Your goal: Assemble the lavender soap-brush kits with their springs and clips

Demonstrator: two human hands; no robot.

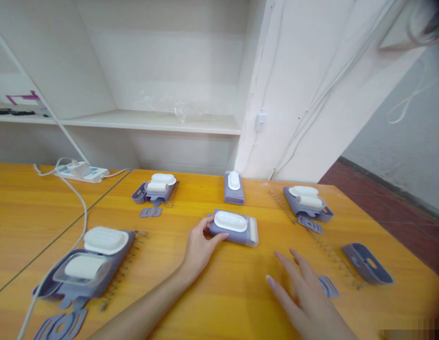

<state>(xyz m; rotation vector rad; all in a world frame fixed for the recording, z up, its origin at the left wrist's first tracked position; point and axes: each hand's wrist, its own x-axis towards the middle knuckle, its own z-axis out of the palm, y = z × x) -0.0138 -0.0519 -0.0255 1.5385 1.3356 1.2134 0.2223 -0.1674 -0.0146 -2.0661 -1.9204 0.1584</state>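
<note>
My left hand point(200, 243) grips the left end of a purple-grey plastic case point(219, 230), its thumb along the near side. On top of that case lies a white oval brush head point(231, 221) with bristles facing up, and its right end is a clear plastic part point(253, 231). Fingers spread, my right hand point(302, 295) hovers over the table to the right of the case and holds nothing. Partly hidden behind it is a flat purple piece with slots point(328, 286). Farther right sits a hollow purple end cap point(368, 263).
Sets of purple cases, white parts and springs lie at near left point(106, 241), back left point(163, 179) and right point(304, 191). Another case point(234, 194) stands at the back. A white cable point(85, 208) runs from a power strip point(83, 172) across the left side.
</note>
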